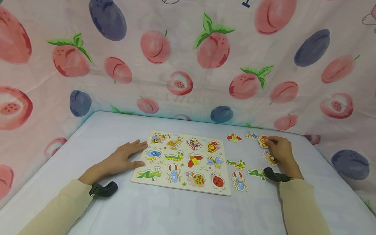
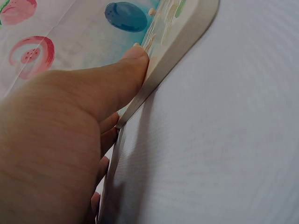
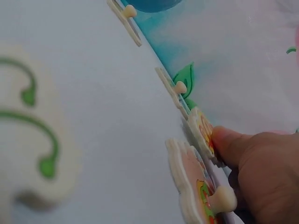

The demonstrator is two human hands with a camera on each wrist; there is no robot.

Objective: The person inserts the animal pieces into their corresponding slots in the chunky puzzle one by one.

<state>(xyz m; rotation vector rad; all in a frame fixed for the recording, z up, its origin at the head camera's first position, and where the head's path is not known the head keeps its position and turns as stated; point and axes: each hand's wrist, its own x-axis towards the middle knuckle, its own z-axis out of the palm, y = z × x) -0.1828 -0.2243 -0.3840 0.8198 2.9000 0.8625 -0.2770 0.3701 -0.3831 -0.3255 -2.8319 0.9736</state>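
Puzzle board, bee piece seated inside, right hand pinching butterfly piece.

Loose pieces obstruct right of the board; the near tabletop offers passage.

Right hand is curled into a pinch, right fingers drawn in; right forearm is stretched behind the grip. Left hand is placed well left of the grip, left fingers extended, left thumb spread apart.
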